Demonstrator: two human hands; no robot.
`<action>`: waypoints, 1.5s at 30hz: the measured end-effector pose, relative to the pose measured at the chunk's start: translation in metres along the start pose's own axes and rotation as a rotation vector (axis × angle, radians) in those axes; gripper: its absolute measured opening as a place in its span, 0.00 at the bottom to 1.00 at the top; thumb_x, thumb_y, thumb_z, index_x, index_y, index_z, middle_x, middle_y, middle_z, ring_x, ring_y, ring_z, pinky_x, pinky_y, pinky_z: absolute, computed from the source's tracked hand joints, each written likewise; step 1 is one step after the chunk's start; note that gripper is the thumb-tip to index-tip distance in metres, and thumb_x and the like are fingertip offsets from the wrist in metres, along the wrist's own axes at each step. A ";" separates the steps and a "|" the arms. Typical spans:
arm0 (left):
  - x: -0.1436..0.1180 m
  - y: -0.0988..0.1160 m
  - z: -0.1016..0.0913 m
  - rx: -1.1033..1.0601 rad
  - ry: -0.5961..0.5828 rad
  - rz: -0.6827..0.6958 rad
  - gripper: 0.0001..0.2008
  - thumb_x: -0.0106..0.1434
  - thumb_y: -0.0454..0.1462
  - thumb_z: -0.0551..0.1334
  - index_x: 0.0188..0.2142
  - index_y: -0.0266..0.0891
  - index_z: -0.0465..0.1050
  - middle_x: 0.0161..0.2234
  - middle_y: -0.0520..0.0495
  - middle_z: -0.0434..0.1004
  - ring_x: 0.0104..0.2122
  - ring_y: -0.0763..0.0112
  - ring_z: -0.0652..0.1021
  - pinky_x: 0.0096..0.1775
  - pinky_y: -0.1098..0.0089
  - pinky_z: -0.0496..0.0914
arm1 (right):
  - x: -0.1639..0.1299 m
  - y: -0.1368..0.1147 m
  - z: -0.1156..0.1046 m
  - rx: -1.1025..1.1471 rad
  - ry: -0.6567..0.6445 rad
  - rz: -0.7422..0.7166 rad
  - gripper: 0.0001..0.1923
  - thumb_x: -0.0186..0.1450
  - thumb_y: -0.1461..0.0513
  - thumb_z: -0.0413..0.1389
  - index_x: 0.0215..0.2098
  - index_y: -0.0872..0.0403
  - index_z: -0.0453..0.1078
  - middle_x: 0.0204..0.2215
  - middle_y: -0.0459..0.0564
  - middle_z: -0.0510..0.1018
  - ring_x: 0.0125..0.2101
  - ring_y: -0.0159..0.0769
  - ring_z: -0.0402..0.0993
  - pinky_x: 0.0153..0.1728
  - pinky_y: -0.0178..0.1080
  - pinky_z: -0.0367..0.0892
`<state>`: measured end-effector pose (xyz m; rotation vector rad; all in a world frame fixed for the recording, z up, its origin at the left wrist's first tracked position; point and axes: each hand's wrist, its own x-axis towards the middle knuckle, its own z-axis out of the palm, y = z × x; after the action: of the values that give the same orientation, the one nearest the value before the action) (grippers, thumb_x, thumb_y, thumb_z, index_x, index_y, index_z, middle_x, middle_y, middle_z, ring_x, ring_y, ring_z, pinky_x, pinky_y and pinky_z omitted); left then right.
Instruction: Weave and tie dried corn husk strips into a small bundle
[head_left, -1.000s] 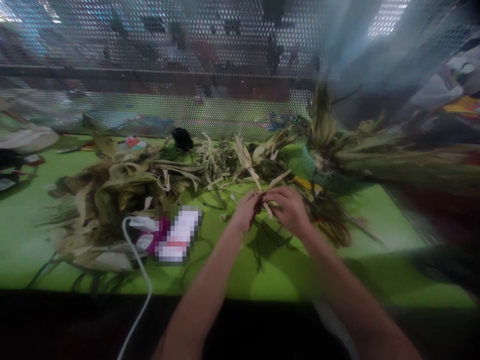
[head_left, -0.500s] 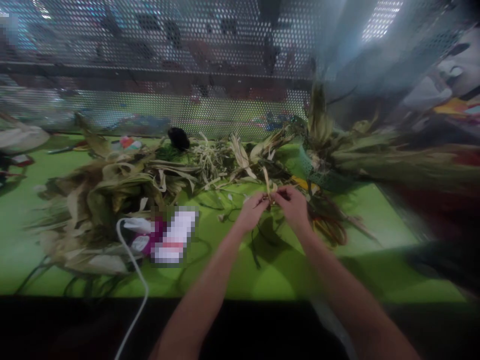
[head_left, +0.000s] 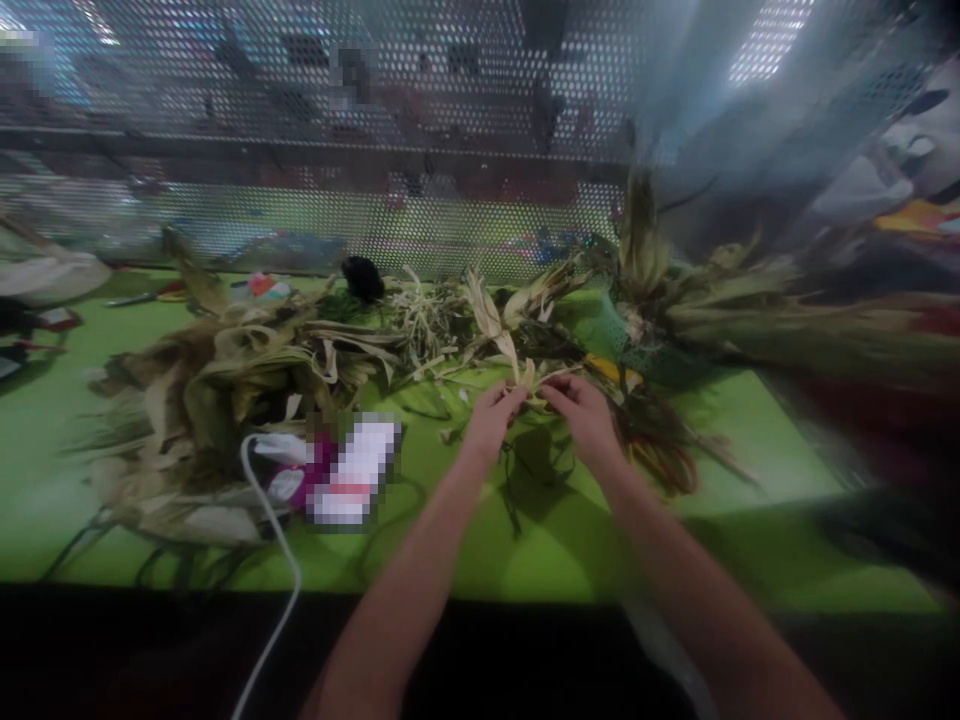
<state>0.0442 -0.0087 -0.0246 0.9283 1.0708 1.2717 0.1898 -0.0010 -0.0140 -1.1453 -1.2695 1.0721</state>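
While the left hand (head_left: 493, 416) pinches pale husk strips (head_left: 529, 376), the right hand (head_left: 586, 412) grips them too, above the green surface (head_left: 540, 570).

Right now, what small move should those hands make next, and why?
Perhaps the right hand should gently draw the pale strips snug: the left hand pinches them where they seem to meet, the right seems to pinch one beside it, and their ends stick out loosely.

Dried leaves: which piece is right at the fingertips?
The short pale strip between left hand and right hand; the big heap at picture left and leaves at the green basket lie away from both.
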 end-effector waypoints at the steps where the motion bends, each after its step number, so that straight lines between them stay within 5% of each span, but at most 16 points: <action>1: 0.000 0.001 0.001 -0.010 -0.007 -0.007 0.12 0.55 0.43 0.65 0.27 0.37 0.68 0.20 0.57 0.57 0.19 0.80 0.57 0.22 0.74 0.48 | 0.001 0.001 0.000 0.033 -0.003 0.043 0.12 0.54 0.55 0.64 0.33 0.53 0.72 0.29 0.47 0.78 0.29 0.33 0.71 0.32 0.36 0.68; 12: -0.002 -0.001 0.008 -0.025 -0.034 -0.106 0.10 0.51 0.40 0.64 0.24 0.37 0.65 0.18 0.58 0.54 0.18 0.81 0.55 0.22 0.74 0.46 | -0.001 0.007 0.003 0.293 0.065 0.035 0.11 0.53 0.58 0.66 0.32 0.51 0.73 0.29 0.42 0.75 0.27 0.29 0.69 0.32 0.35 0.68; 16: -0.001 -0.003 0.008 -0.021 -0.024 -0.123 0.08 0.51 0.39 0.62 0.24 0.37 0.66 0.18 0.58 0.56 0.18 0.80 0.55 0.22 0.74 0.47 | -0.005 -0.001 -0.001 0.026 0.011 -0.224 0.06 0.56 0.59 0.65 0.31 0.50 0.74 0.30 0.45 0.75 0.32 0.33 0.71 0.36 0.38 0.68; 21: 0.003 -0.007 0.006 0.151 -0.061 0.075 0.05 0.54 0.36 0.58 0.25 0.37 0.68 0.24 0.53 0.67 0.28 0.75 0.67 0.34 0.73 0.62 | -0.004 -0.004 -0.005 -0.330 -0.058 -0.463 0.03 0.61 0.60 0.62 0.33 0.49 0.78 0.39 0.51 0.73 0.43 0.40 0.70 0.46 0.43 0.67; 25: 0.003 -0.008 0.006 0.422 -0.159 0.208 0.06 0.57 0.37 0.57 0.26 0.37 0.68 0.27 0.50 0.70 0.32 0.70 0.69 0.39 0.69 0.63 | 0.002 0.006 -0.006 -0.278 -0.003 -0.351 0.05 0.58 0.58 0.64 0.31 0.51 0.78 0.37 0.50 0.72 0.41 0.39 0.70 0.41 0.41 0.67; 30: -0.004 -0.004 0.009 0.472 -0.182 0.216 0.07 0.57 0.38 0.58 0.26 0.38 0.67 0.25 0.52 0.67 0.29 0.71 0.67 0.33 0.70 0.62 | 0.005 0.011 -0.006 -0.018 0.017 -0.041 0.17 0.50 0.56 0.69 0.35 0.52 0.72 0.27 0.42 0.70 0.26 0.30 0.65 0.28 0.34 0.62; 36: -0.005 -0.005 0.010 0.501 -0.241 0.235 0.09 0.56 0.40 0.62 0.31 0.36 0.71 0.25 0.52 0.69 0.26 0.73 0.67 0.30 0.72 0.61 | 0.004 0.009 -0.006 0.240 -0.177 0.170 0.19 0.50 0.58 0.68 0.40 0.50 0.75 0.31 0.44 0.77 0.30 0.33 0.73 0.34 0.36 0.68; 40: -0.001 -0.009 0.009 0.513 -0.233 0.238 0.09 0.58 0.41 0.60 0.30 0.36 0.73 0.26 0.51 0.71 0.28 0.71 0.68 0.33 0.71 0.62 | 0.003 0.009 -0.004 0.265 -0.138 0.168 0.14 0.50 0.59 0.68 0.35 0.50 0.78 0.30 0.45 0.79 0.32 0.34 0.74 0.37 0.38 0.69; 45: 0.001 -0.008 0.007 0.283 -0.199 0.129 0.08 0.56 0.40 0.61 0.28 0.37 0.74 0.26 0.52 0.72 0.30 0.72 0.70 0.37 0.71 0.64 | 0.003 0.001 -0.004 0.169 0.026 0.024 0.10 0.52 0.56 0.67 0.31 0.51 0.78 0.30 0.45 0.79 0.32 0.33 0.72 0.39 0.38 0.67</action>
<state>0.0533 -0.0086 -0.0301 1.3290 1.0623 1.1203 0.1940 0.0016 -0.0150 -1.0452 -1.1252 1.1553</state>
